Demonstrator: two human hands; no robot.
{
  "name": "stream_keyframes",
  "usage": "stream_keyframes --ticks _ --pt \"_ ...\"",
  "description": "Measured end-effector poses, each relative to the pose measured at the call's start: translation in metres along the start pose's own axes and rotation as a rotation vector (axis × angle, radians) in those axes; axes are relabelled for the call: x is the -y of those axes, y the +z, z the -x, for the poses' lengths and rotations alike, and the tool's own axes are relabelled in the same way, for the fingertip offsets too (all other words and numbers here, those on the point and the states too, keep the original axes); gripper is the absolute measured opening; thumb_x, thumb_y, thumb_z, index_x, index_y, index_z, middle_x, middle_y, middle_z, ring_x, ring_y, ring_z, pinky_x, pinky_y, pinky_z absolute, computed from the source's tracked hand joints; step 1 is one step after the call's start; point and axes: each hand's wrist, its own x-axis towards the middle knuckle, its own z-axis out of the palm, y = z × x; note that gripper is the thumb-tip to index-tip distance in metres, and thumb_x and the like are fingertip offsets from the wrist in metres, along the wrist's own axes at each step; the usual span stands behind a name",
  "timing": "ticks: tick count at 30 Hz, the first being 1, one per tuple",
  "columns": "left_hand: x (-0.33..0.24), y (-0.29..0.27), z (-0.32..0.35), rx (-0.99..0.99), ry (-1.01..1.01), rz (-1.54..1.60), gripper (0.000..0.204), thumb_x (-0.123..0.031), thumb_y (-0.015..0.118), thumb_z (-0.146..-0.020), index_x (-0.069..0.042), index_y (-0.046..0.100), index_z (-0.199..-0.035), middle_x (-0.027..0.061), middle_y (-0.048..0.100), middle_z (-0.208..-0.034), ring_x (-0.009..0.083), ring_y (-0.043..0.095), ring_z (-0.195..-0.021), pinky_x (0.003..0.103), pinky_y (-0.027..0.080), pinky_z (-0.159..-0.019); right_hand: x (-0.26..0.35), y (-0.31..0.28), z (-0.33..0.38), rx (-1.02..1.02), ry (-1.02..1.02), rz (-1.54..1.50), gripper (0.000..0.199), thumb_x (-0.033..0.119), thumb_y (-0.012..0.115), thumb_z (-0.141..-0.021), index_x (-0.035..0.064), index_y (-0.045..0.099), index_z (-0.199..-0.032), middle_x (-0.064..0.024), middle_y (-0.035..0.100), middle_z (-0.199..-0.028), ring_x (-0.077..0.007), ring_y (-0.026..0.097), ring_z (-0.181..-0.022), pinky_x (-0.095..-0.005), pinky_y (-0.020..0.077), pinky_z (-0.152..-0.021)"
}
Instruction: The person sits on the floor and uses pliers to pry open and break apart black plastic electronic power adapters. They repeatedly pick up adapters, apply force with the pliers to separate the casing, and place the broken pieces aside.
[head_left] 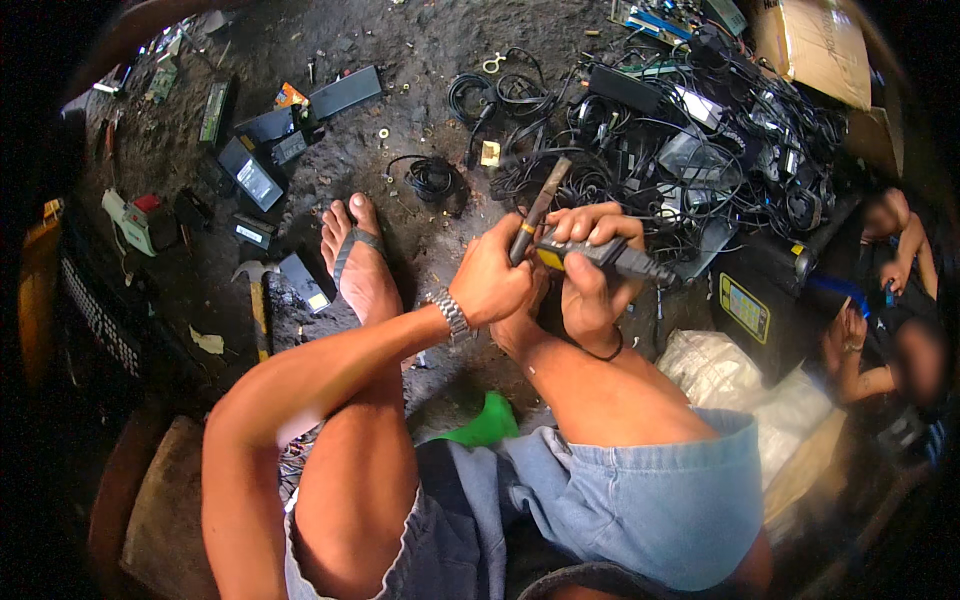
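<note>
My left hand (490,275), with a metal watch on its wrist, is closed round a flat-bladed, chisel-like tool (545,198). Its worn metal blade points up and away, and a yellow band shows near my fist. Beside it, my right hand (592,290) grips a dark grey piece with a yellow patch (592,250). A ribbed, tapered end sticks out of that piece to the right, and its exact kind I cannot make out. Both hands are close together above the ground, between my knees. Whether the tool touches the grey piece is unclear.
A tangled heap of black cables and adapters (690,150) lies far right, before a cardboard box (815,50). Coiled cable (432,178) sits ahead. Laptop-style battery packs (250,172) and a hammer (258,310) lie left. Another person (900,320) sits at the right edge.
</note>
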Motion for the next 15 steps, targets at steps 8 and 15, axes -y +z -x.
stream_keyframes --ticks 8,15 --pt "0.060 -0.028 0.028 0.734 -0.144 -0.436 0.037 -0.018 0.063 -0.094 0.000 0.062 -0.126 0.0271 0.073 -0.097 0.0457 0.071 -0.097 0.052 0.055 -0.084 -0.006 0.021 -0.028 0.262 0.539 0.633 0.051 0.022 0.078 -0.090 0.0030 0.052 -0.130 -0.0082 0.064 -0.098 -0.0190 0.065 -0.085 -0.0360 0.0555 -0.082" --pt "0.089 -0.034 0.021 0.813 -0.127 -0.534 0.045 -0.023 0.064 -0.094 0.000 0.056 -0.132 0.0273 0.073 -0.102 0.0448 0.070 -0.102 0.053 0.055 -0.089 -0.044 0.092 0.002 0.816 0.299 0.275 0.078 0.032 0.073 -0.093 -0.0070 0.039 -0.152 -0.0335 0.051 -0.144 -0.0399 0.059 -0.130 -0.0467 0.0483 -0.109"
